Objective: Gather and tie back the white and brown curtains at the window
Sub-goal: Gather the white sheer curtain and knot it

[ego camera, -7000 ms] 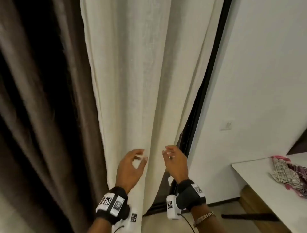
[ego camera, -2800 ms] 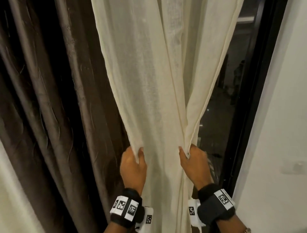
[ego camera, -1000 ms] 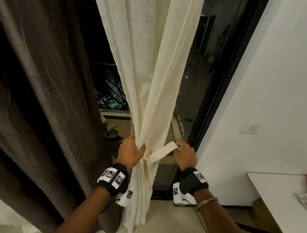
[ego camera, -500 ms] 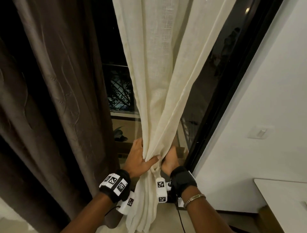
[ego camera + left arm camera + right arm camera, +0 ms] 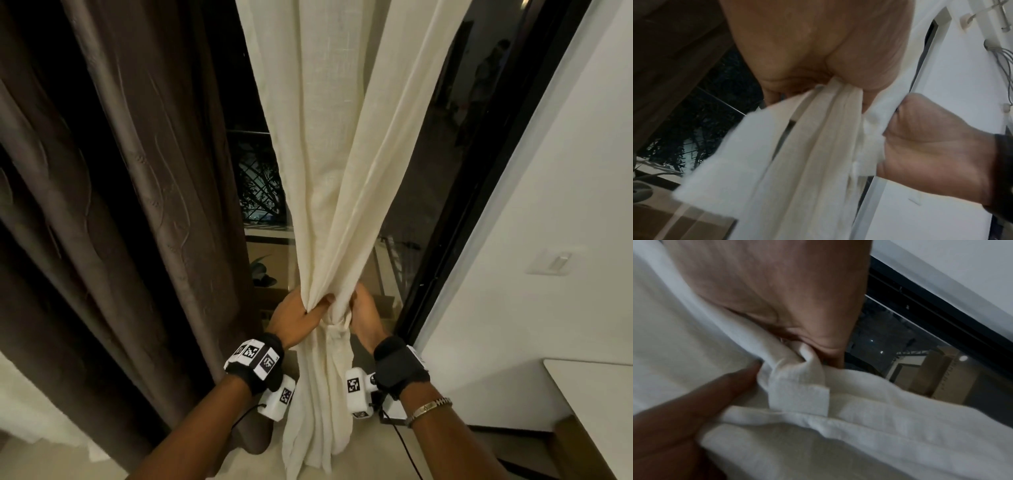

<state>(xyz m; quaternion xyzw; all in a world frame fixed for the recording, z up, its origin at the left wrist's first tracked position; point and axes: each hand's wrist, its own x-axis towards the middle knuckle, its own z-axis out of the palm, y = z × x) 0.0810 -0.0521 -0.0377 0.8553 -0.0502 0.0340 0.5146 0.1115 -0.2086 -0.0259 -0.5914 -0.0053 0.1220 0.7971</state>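
**Tie-back may slip before it fastens**

The white curtain (image 5: 329,192) is bunched at its waist in front of the window (image 5: 445,178). The left hand (image 5: 298,317) curls round the bunch, thumb across the front. The right hand (image 5: 364,317) pinches the tie (image 5: 797,395) against the folds; its free end lies loose, seemingly not yet fastened, though the wrist views are blurred. If either hand eases, the folds could spread and the tie drop. The brown curtain (image 5: 147,205) hangs ungathered to the left, just beside it.
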